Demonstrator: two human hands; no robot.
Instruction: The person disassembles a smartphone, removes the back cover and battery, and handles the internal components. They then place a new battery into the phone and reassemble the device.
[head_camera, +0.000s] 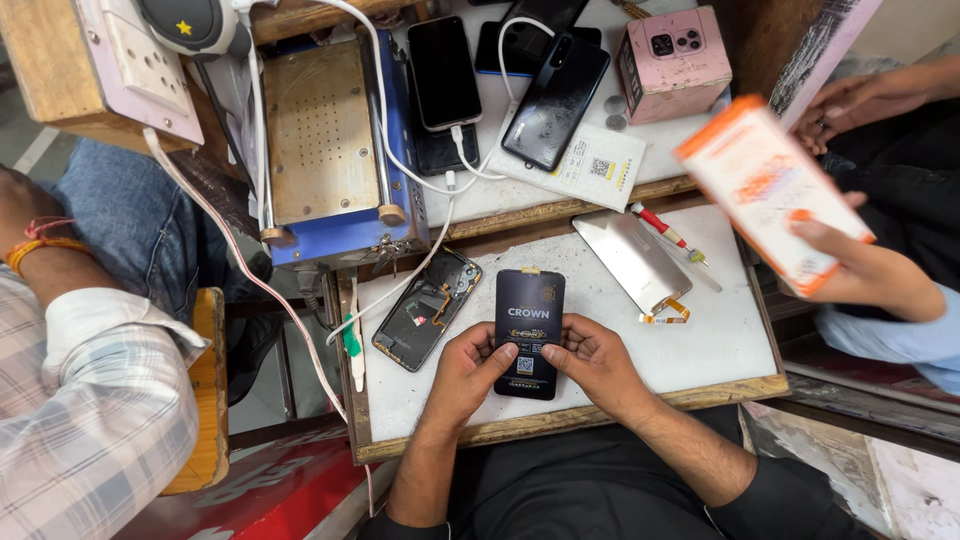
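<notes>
As laid out now: back cover off the opened phone, innards bare; dark slab gripped in both hands just right of it, not touching it; silver panel lying loose farther right. No fitting or joining of these parts visible.
Worktable: white laminate top, scuffed, with a raw wooden edge; a second, higher shelf behind.
Blue machine: boxy blue metal body, dull brass-toned plate on top pierced by a grid of small holes; standing at the far left, nothing on the plate.
Orange-and-white box: flat cardboard, blurred, held at the right by a co-worker's hand.
Silver panel: thin rectangle with rounded corners and a matte metallic sheen, an orange flex strip curling from its near end.
Dark slab: flat, glossy, phone-sized rectangle, navy-black with gold print and a small white code square; flat on the tabletop at the near edge.
Opened phone: black frame set at a slant, showing dark boards and thin orange ribbons.
Left hand: closed on the slab's lower left edge, thumb on top.
Right hand: closed on the lower right edge, thumb across the face.
White cable: smooth round cord trailing from the shelf past the opened phone.
Screwdriver: slim, red-handled, metal-tipped, beside the silver panel.
Coins: two small dull discs on the shelf.
</notes>
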